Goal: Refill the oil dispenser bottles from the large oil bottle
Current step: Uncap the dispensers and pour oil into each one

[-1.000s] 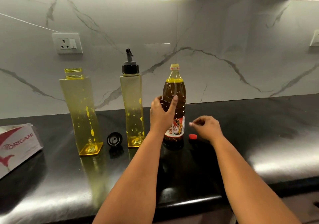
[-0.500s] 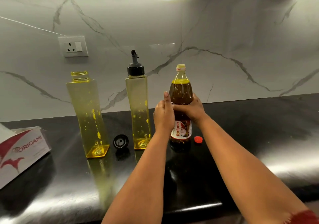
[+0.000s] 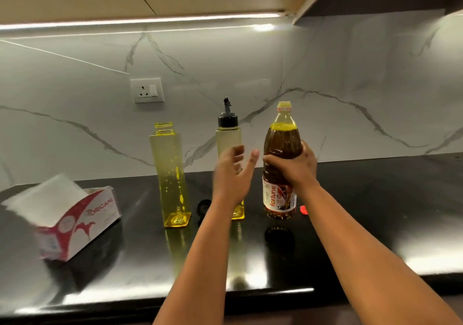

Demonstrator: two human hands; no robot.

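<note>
Uncapped tall yellow plastic dispenser bottle (image 3: 172, 174) stands mouth-open, ready for filling. Left hand (image 3: 231, 174), fingers spread, grips nothing. Right hand (image 3: 297, 168) clamps the brown-filled large oil bottle (image 3: 281, 161), raised off the counter, probably for pouring.

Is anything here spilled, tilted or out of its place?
No spill shows. Two caps lie loose on the counter: a black cap beside the open dispenser bottle, and a red cap behind the large oil bottle.
</note>
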